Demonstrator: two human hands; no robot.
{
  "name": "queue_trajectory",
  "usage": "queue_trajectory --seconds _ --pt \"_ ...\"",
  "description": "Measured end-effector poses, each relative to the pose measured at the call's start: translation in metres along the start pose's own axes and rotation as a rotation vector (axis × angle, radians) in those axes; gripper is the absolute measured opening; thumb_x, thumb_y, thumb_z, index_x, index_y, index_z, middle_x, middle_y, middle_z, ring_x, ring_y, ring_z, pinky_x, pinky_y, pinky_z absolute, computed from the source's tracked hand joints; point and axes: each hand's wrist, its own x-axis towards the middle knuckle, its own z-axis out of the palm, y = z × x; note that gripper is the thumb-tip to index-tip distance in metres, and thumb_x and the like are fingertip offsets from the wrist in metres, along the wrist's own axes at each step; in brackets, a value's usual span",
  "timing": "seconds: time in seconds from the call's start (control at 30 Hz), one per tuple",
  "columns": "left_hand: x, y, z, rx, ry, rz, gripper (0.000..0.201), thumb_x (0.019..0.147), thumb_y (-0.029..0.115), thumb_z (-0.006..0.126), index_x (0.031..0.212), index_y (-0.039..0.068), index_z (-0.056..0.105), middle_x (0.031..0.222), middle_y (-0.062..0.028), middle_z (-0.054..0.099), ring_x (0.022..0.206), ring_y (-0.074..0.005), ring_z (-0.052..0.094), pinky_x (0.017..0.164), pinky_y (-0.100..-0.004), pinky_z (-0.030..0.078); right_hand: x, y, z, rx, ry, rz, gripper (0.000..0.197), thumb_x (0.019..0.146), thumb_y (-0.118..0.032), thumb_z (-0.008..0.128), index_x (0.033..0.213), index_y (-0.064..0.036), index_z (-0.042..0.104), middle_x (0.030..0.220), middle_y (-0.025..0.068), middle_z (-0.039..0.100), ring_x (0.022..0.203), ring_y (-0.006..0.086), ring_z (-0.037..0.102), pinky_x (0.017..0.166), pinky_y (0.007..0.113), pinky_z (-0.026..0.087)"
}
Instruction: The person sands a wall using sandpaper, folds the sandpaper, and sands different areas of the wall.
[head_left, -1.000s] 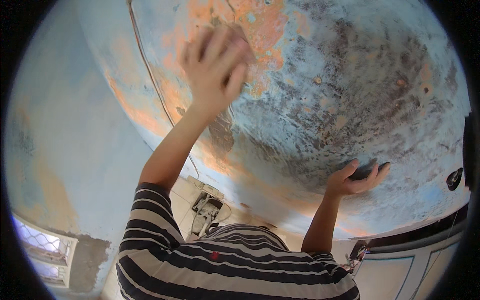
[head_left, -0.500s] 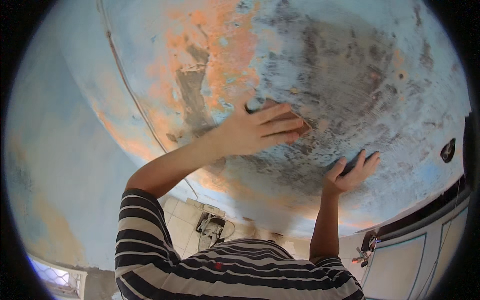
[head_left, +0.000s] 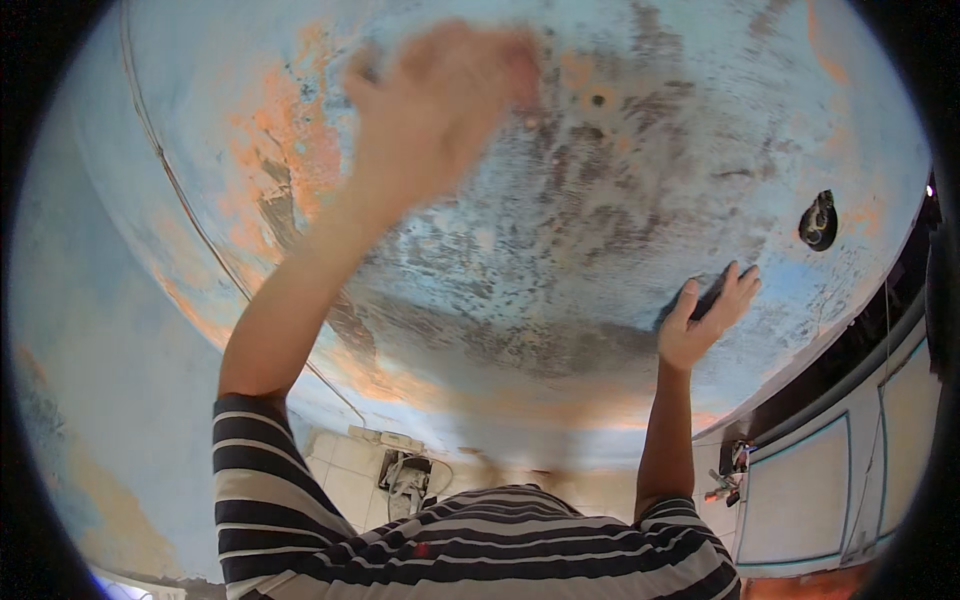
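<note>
While both arms are raised, the biggest thing in view is the worn blue ceiling, with orange and grey patches of peeled paint. The left hand, near 12 o'clock, is blurred; I cannot tell how its fingers stand, and it seems flat against the ceiling. The right hand, near 3 o'clock, presses a small dark pad on the paint, fingers spread over it. A small dark hole is near 2 o'clock.
</note>
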Motion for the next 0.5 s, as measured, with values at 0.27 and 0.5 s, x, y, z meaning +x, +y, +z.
queue_trajectory --seconds 0.27,0.5 --pt "0.011 0.055 0.022 0.025 -0.088 0.403 0.038 0.087 0.019 0.067 0.124 0.025 0.072 0.139 0.0030 0.065 0.120 -0.0259 0.060 0.103 -0.0476 0.040 0.033 0.061 -0.032 0.094 -0.061 -0.084 0.060 0.101 -0.033 0.059 0.150 0.0002 0.047 0.161 0.0308 0.031 0.151 0.0531 0.020 0.118 0.066 0.016" --pt "0.068 -0.001 0.006 0.217 0.205 -0.076 0.035 0.092 0.025 0.069 0.124 0.038 0.068 0.143 0.0140 0.059 0.124 -0.0184 0.059 0.104 -0.0492 0.042 0.007 0.112 -0.034 0.059 -0.219 -0.239 0.055 0.102 -0.036 0.056 0.147 -0.0036 0.053 0.160 0.0260 0.037 0.149 0.0546 0.026 0.114 0.072 0.017"
